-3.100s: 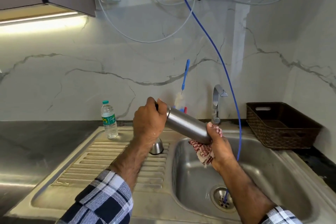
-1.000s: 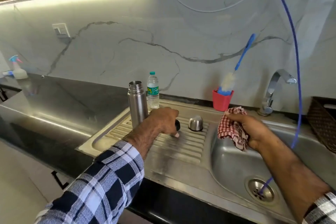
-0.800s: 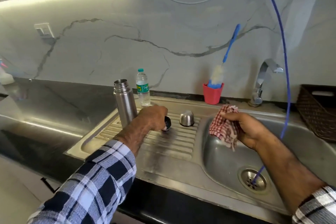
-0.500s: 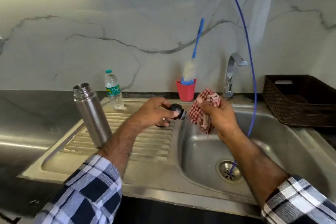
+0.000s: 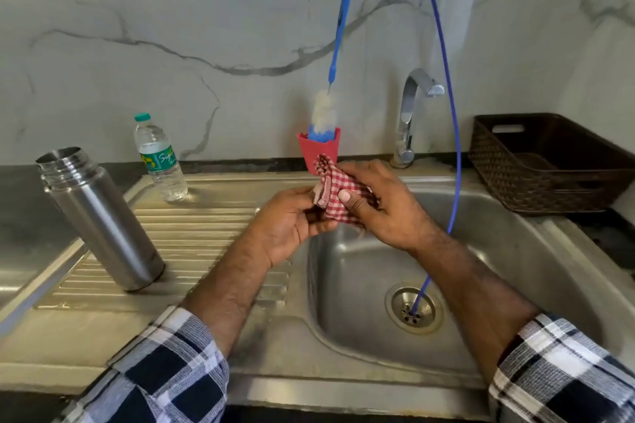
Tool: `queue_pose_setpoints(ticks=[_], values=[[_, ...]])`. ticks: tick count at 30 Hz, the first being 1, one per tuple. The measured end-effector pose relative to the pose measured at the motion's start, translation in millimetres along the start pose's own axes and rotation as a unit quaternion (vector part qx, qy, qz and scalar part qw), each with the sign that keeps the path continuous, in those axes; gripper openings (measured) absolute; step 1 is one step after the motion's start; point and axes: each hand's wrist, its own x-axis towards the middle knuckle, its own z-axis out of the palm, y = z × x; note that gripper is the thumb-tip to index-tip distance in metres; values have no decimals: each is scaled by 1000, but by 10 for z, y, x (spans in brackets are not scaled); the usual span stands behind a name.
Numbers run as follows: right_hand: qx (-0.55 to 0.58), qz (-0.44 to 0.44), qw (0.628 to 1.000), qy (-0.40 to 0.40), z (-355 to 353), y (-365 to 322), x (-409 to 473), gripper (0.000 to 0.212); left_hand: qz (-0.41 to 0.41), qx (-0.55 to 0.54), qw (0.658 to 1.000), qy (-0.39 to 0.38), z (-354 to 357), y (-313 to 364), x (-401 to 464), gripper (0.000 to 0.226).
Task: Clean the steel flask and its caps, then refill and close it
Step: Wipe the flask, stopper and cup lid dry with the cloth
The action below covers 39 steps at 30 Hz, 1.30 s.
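Both forearms reach forward and meet at the middle. The left hand [image 5: 290,221] curls, fingers closed on the cloth [image 5: 338,194] (whatever it covers is hidden); the right hand [image 5: 381,206] pinches the cloth, thumb on top.

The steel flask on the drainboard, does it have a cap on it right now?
No, the steel flask stands uncapped on the drainboard, its threaded mouth bare and open at the top.

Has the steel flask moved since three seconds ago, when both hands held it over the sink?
Yes. The flask now stands open on the ribbed draining board, left of the basin, near the water bottle. Neither hand touches it.
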Motion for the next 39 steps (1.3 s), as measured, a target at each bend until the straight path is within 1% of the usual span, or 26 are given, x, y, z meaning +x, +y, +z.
queue_pose_setpoints(ticks=[2,4,6,8,9,10,11,12,13,14,15,17,18,19,21,23,24,25,27,29,31,32,34,36,37,39], values=[[-41,-13,999,-19,12,-89,-24,55,24,7,1000,-14,-78,1,-7,27],[-29,0,1000,-6,90,-209,-47,48,64,18,997,-31,-122,-9,-29,29],[28,58,997,40,171,-260,-46,39,115,69,990,-50,-126,-54,-27,29],[116,156,978,74,192,-299,-24,37,187,181,964,-52,-120,-123,-5,39],[179,231,954,70,180,-284,-4,36,227,248,941,-45,-125,-152,8,46],[281,321,903,43,156,-286,17,37,264,311,912,-39,-134,-174,21,52],[398,392,829,2,126,-318,16,39,296,359,884,-37,-153,-187,37,56],[482,428,764,-29,107,-353,11,42,320,391,862,-37,-154,-189,32,57],[510,426,746,-46,95,-372,-2,45,334,405,851,-29,-161,-205,36,55],[489,402,773,-46,99,-368,0,47,337,412,846,-10,-147,-215,31,51],[429,361,828,-32,110,-349,11,46,329,403,854,21,-128,-230,35,44],[283,263,922,-4,109,-315,15,32,259,328,906,72,-39,-183,6,22],[226,211,951,0,100,-290,7,24,200,270,938,84,-6,-141,-12,17],[180,153,972,-13,98,-255,-14,20,129,205,966,89,8,-99,-28,23],[104,69,990,-60,106,-185,-77,27,-4,120,990,70,-27,-30,-74,29],[56,44,995,-75,81,-174,-86,35,-92,94,990,45,-54,-31,-103,29],[41,42,997,-57,68,-164,-82,37,-102,77,991,38,-48,-54,-99,28],[39,41,998,-28,59,-170,-76,37,-89,51,994,36,-41,-75,-84,28],[66,61,996,20,47,-199,-88,37,-13,3,999,30,-5,-92,-64,24],[145,121,982,21,86,-281,-111,35,80,-9,997,11,-12,-66,-76,15],[254,184,950,-12,122,-326,-116,31,136,50,989,-9,-99,-38,-86,32],[278,208,937,-22,146,-321,-105,28,153,116,981,-12,-159,-33,-84,41],[233,238,943,-23,150,-311,-83,30,192,271,942,-35,-223,-60,-85,54],[187,261,946,-32,147,-286,-73,41,222,352,907,-63,-193,-129,-91,60],[210,291,932,-39,130,-282,-77,43,228,361,902,-63,-153,-156,-94,58],[323,359,875,-33,94,-326,-95,42,253,380,888,-47,-94,-180,-90,56]])
